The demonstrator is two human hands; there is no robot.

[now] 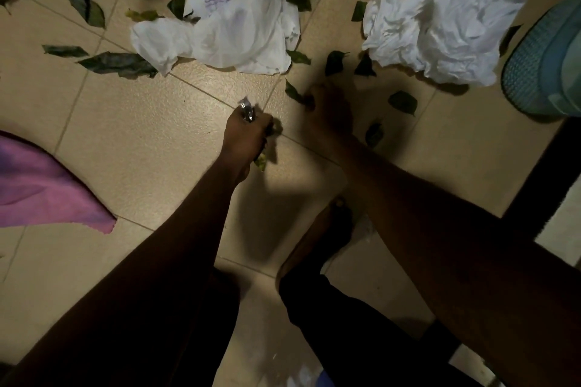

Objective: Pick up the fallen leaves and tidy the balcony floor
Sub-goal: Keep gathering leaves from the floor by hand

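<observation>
Several dark green fallen leaves lie scattered over the beige tiled floor (141,141), such as a long leaf (118,63) at the left and a small leaf (403,102) at the right. My left hand (248,135) grips a bunch of gathered scraps: a shiny wrapper sticks out at the top and a yellowish leaf (261,162) at the bottom. My right hand (328,107) reaches down in shadow, its fingertips pinching a leaf (294,92) on the floor.
Two crumpled white plastic bags lie on the floor, one (232,31) at centre top, one (440,16) at upper right. A teal mesh basket (540,66) stands at the right edge. A pink cloth (41,188) lies at the left. My bare foot (327,229) stands below my hands.
</observation>
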